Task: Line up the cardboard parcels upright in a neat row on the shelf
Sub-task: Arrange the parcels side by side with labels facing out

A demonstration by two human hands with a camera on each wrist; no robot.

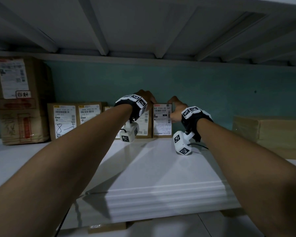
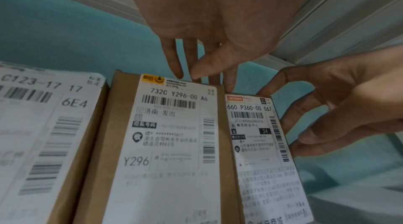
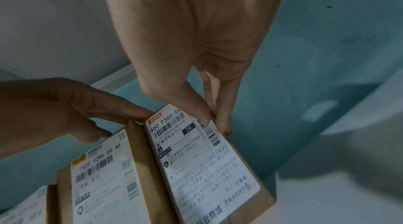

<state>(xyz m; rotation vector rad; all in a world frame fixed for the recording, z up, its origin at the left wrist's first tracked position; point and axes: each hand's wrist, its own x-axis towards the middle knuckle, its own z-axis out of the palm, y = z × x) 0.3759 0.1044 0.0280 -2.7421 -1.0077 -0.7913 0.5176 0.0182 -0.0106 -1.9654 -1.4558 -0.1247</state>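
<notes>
Several brown cardboard parcels with white labels stand upright against the teal back wall of the white shelf [image 1: 152,168]. My right hand [image 1: 175,108] grips the narrow parcel marked 660 P360 [image 1: 161,122] at its upper right edge. In the right wrist view its thumb lies on the label and its fingers [image 3: 224,124] go down the side. This parcel [image 3: 202,167] touches the parcel marked Y296 [image 2: 170,141] on its left. My left hand [image 2: 196,77] pinches the Y296 parcel's top edge, thumb in front, fingers over the back.
Two more labelled parcels [image 1: 63,120] stand upright further left, beside a tall box [image 1: 20,100] at the far left. A flat cardboard box [image 1: 272,134] lies on the shelf at the right. The upper shelf's ribbed underside [image 1: 143,31] hangs low overhead.
</notes>
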